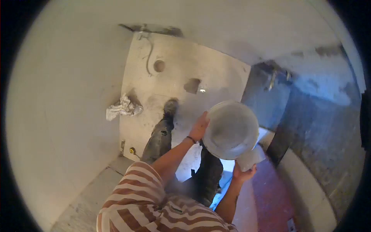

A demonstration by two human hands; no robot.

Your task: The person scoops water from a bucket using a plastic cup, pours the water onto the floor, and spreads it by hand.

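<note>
A round, pale grey bucket (231, 125) is in front of my body, its wide round face toward me. My left hand (199, 127) is closed on the bucket's left edge, with a dark band round the wrist. At its lower right, my right hand (244, 174) grips a pale, flat, roughly rectangular piece (250, 157). That piece overlaps the bucket's edge; whether it touches the bucket I cannot tell. Its material is not clear, and the fingers behind it are partly hidden.
Beneath me lies a pale, stained floor panel (216, 63) with a round hole (159, 66) and a cable (149, 58). A crumpled cloth (124, 108) rests by the left wall. A yellow-black tape measure-like item (132, 150) is lower left; a red surface (272, 189) lies right.
</note>
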